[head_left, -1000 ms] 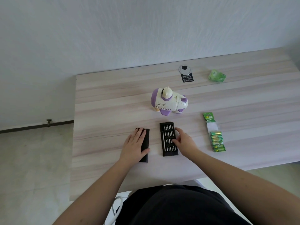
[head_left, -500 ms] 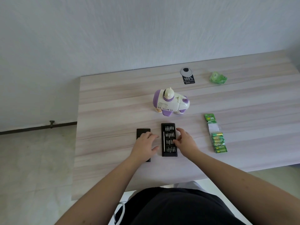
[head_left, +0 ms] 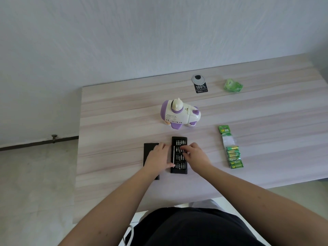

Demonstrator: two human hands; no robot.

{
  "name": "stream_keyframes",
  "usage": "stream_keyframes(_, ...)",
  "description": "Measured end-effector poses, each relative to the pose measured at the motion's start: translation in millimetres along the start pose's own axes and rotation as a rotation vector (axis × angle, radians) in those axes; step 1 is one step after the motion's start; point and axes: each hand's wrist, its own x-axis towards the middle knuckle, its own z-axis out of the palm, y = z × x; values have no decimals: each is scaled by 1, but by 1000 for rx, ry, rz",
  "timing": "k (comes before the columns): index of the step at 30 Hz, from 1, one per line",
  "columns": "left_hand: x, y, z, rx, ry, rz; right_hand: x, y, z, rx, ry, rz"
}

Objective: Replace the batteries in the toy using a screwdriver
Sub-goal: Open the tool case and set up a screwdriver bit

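I have both bare forearms reaching forward and converging ahead of my torso. My left hand lies palm down, fingers loosely extended, thumb angled to the right. My right hand is also palm down, its fingers curled leftward, holding nothing that I can make out.

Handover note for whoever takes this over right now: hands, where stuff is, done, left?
Left hand: flat over the case lid, thumb at the bit tray edge, holding nothing.
Right hand: fingers in the tray's middle rows; whether it holds a bit is unclear.
Toy: upright beyond the tray, untouched.
Battery pack: right of the tray, apparently sealed.
Done: case open.
Left: assemble driver, open toy, swap batteries, close.
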Motion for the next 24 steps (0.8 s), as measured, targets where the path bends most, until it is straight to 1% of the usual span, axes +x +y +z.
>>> stream_keyframes(3,0,1,0,-35,16,6,3,-1,1,-14,-11,2)
stream_keyframes(9,2,5,0,-29,10,25,6,-1,0,-41,-38,4)
stream_keyframes(15,6,7,-2,-159,0,47,8,-3,-1,-65,-58,-1)
stream_keyframes(20,3,7,1,-200,-17,71,7,-4,0,-57,-58,15)
stream_keyframes(24,1,9,3,-199,-7,56,5,-3,2,-35,-58,23)
